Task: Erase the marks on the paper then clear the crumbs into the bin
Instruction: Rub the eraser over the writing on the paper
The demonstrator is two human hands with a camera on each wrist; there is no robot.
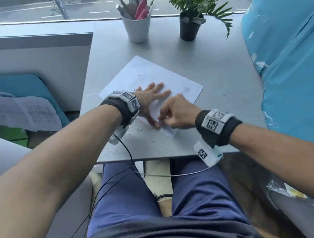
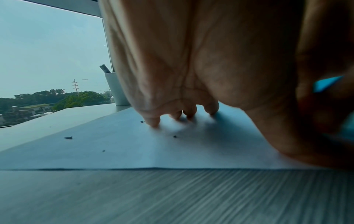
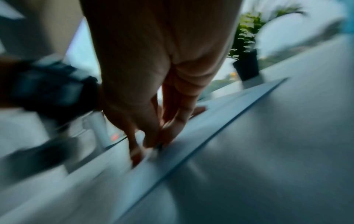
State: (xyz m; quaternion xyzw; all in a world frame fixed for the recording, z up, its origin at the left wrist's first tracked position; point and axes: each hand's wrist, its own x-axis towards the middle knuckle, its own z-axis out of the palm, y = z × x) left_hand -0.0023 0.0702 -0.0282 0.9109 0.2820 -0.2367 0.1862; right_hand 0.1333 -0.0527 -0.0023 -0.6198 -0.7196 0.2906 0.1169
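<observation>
A white paper [image 1: 145, 73] lies slanted on the grey table [image 1: 229, 87]. My left hand [image 1: 156, 98] rests flat on it with fingers spread; in the left wrist view its fingertips [image 2: 153, 122] press on the sheet [image 2: 114, 151]. My right hand [image 1: 162, 119] is curled at the paper's near corner, next to my left thumb. It pinches a small pale eraser [image 3: 154, 153] against the sheet [image 3: 220, 115]; that view is blurred and the eraser is mostly hidden. Dark crumbs [image 2: 68, 137] dot the paper and the table [image 1: 139, 130]. A faint pencil mark [image 1: 186, 89] sits near the right corner.
A white cup of pens [image 1: 137, 28] and a potted plant [image 1: 189, 26] stand at the back by the window. A large blue wrapped object [image 1: 295, 57] borders the table on the right. The table's front edge [image 1: 157, 156] is over my lap, where cables hang.
</observation>
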